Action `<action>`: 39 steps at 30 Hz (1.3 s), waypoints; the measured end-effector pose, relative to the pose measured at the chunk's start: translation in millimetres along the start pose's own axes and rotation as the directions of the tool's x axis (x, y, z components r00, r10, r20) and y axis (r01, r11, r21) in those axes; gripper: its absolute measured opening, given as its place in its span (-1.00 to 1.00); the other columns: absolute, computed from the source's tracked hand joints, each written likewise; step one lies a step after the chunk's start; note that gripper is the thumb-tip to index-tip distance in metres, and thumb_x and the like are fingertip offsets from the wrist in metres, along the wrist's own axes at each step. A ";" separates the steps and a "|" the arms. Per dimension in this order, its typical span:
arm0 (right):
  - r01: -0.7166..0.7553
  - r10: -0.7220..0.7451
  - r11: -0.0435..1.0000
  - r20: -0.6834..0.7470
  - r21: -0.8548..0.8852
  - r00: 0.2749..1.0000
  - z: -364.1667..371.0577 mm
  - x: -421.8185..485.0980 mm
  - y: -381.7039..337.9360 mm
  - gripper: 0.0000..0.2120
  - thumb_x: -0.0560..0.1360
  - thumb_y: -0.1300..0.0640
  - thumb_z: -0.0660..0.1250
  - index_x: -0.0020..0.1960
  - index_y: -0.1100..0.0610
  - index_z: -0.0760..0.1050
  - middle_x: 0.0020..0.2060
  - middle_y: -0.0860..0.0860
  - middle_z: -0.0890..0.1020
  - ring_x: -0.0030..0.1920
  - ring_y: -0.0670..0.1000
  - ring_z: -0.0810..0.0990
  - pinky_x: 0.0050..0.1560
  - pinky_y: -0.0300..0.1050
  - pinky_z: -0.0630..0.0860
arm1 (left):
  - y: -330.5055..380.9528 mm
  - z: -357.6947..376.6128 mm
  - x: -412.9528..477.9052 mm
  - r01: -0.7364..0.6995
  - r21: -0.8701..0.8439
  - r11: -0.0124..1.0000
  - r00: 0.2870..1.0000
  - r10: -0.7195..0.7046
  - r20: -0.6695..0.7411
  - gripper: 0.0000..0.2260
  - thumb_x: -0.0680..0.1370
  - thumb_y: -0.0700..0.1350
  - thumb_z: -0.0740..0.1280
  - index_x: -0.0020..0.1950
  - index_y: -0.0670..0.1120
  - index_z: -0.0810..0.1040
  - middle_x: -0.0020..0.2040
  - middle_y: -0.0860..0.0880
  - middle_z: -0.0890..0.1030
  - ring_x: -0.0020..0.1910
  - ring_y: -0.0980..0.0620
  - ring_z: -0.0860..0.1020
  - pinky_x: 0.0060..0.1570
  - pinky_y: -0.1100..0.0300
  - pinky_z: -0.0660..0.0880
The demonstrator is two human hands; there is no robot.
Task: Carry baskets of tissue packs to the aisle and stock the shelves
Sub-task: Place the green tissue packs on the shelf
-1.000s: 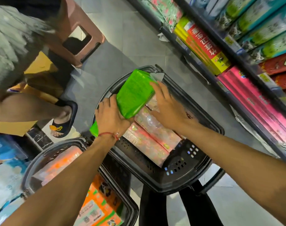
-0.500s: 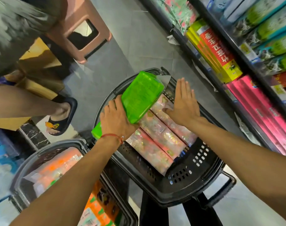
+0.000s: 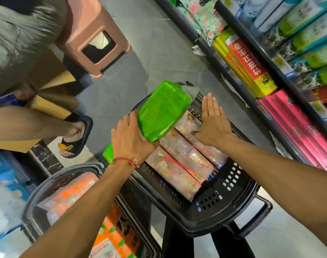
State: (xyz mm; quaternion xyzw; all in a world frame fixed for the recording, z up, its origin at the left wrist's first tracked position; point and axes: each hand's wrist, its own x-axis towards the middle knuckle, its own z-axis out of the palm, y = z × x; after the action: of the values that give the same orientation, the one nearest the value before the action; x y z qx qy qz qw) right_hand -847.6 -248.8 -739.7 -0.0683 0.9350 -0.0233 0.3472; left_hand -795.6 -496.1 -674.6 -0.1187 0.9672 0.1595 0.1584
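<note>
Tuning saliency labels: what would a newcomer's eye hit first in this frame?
The bright green pack, centre frame, tilted up over the black basket and held at its lower end by the left hand. Next, the right hand, flat with straight fingers over the pink packs lying side by side in that basket. Along the right edge, the shelf's red-and-yellow boxes also pull the eye.

Pretty bright and even, honestly; glare on the green pack [image 3: 162, 110], fisheye bend at the edges, left side's blurry.
</note>
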 end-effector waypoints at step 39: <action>-0.288 -0.185 0.214 0.329 0.933 0.926 -61.9 -245.1 82.3 -0.15 0.25 -0.21 0.71 0.46 -0.04 0.49 0.27 0.08 0.69 0.24 0.18 0.69 0.28 0.28 0.60 | 53.7 -54.0 -341.4 0.438 -0.766 -0.471 0.723 -0.322 0.611 -0.09 0.08 -0.05 0.70 0.40 -0.21 0.53 0.33 -0.34 0.56 0.27 -0.42 0.54 0.25 -0.45 0.43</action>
State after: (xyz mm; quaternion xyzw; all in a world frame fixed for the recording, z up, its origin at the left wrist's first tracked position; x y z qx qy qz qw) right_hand -713.4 -132.3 -542.0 0.1935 0.6289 -0.5781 0.4826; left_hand -510.5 -404.2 -493.9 -0.5355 0.3227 0.7758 0.0847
